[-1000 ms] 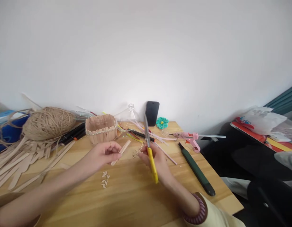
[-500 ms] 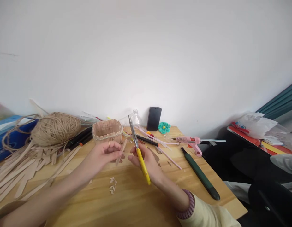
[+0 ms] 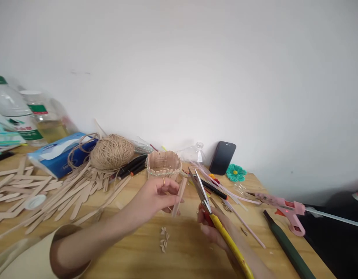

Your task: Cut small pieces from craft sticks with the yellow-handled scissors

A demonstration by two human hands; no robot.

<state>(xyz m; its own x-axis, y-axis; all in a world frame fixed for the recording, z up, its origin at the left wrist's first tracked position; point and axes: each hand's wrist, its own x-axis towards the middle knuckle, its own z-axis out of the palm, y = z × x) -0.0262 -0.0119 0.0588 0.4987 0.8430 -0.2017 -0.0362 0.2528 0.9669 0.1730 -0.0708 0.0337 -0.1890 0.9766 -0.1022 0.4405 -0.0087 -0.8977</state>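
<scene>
Between the thumb and fingers of my left hand is a wooden craft stick, held tilted. My right hand grips a pair of scissors with yellow handles; the blades point up and away and are slightly parted, just right of the stick and apart from it. Behind my left hand stands a small basket made of craft sticks with a beaded trim. Small cut stick ends lie on the table below my hands.
Many craft sticks spread at left, near a twine ball, tissue pack and bottles. A phone, teal flower, pink glue gun and dark green tool lie to the right.
My view has swung left, so bottles and more sticks show. The scissor blades have parted slightly. The stick stays in my left hand.
</scene>
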